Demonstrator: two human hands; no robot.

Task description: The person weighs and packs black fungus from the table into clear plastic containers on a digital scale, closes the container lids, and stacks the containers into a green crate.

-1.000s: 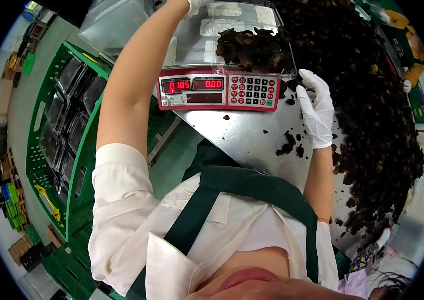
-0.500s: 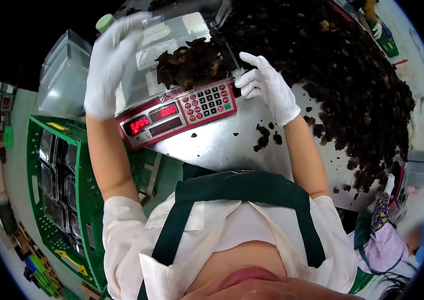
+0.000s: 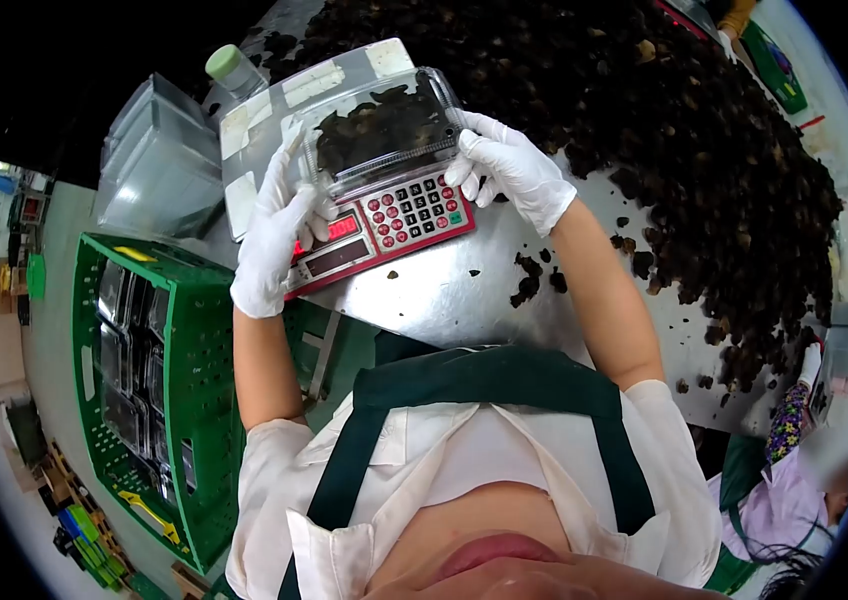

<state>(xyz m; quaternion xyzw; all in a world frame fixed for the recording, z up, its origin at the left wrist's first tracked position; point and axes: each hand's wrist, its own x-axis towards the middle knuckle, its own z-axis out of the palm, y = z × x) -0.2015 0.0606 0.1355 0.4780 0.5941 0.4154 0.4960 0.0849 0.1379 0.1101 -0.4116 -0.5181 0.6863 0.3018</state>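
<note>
A clear plastic clamshell box (image 3: 384,130), filled with dark, curled pieces that look like dried wood ear mushrooms, sits on a red-framed digital scale (image 3: 329,265) with its lid over the contents. My left hand (image 3: 279,225), in a white glove, has its fingers bent around the box's left edge and covers part of the red display. At the right edge, my gloved right hand (image 3: 516,172) pinches the rim between thumb and fingers. Behind the box, the scale's pale plate (image 3: 319,85) carries strips of whitish tape.
A large heap of the dark pieces (image 3: 684,170) covers the metal table (image 3: 424,300). Clear containers (image 3: 159,165) and a green-lidded jar (image 3: 229,68) stand left. Below them, a green crate (image 3: 199,400) holds several packed boxes. Another person (image 3: 774,500) is at lower right.
The raised lid has come down over the dark pieces. My left hand moved down and right to the box's left edge; my right hand shifted slightly and now grips the right edge.
</note>
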